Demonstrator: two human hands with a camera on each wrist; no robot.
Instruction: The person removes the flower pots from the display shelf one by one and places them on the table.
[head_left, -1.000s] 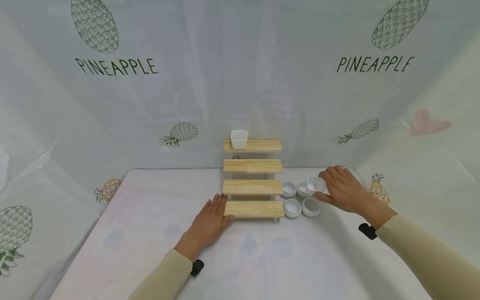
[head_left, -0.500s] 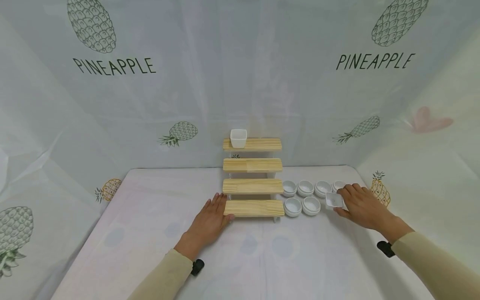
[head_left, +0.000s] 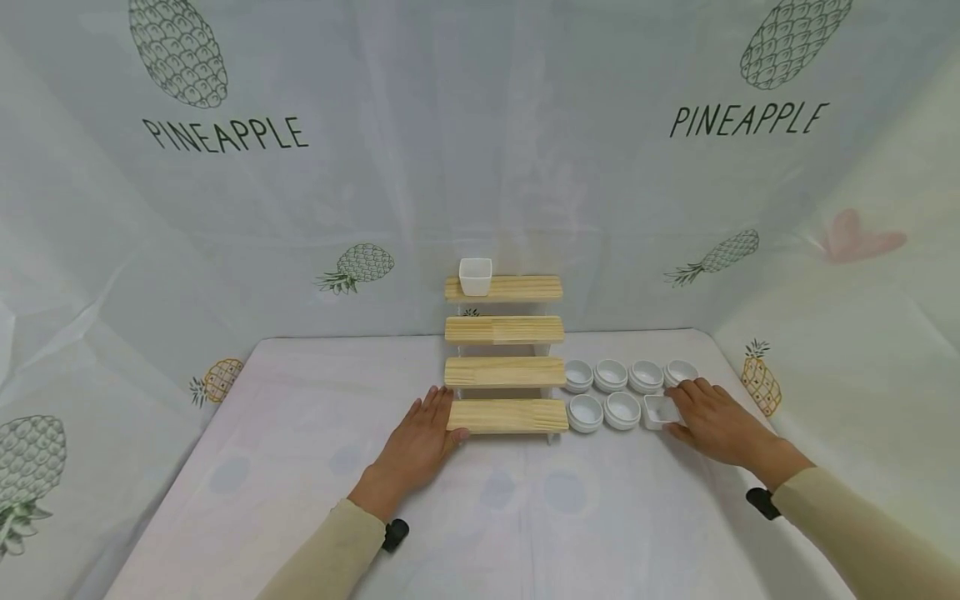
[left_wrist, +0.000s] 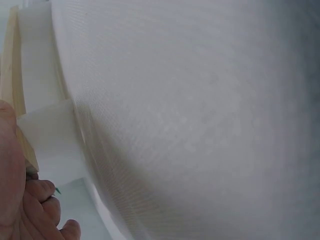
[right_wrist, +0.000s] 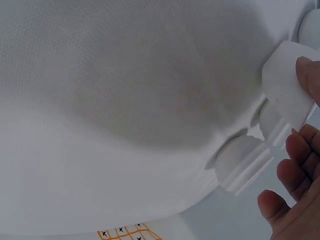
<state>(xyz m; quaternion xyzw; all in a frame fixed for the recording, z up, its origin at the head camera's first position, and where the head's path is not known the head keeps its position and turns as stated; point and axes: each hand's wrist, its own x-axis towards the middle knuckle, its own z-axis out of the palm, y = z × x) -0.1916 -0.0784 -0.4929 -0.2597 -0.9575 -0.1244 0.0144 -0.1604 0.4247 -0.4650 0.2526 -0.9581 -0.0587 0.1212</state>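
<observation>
In the head view, a four-tier wooden display stand stands at the middle back. My left hand holds the left end of its lowest board, with the thumb at the front edge; in the left wrist view, curled fingers show beside the board. My right hand pinches a white square cup at the right end of the front row of bowls. In the right wrist view, the thumb presses one wall of that square cup, low at the tabletop.
A matching square cup sits on the left of the top tier. Several white round bowls stand in two rows right of the stand. White pineapple-print cloth rises behind the table and at both sides.
My right hand has carried the square cup right, from above the round bowls, then down to the front row's end. Round bowls it hid now show. The left hand stays put.
</observation>
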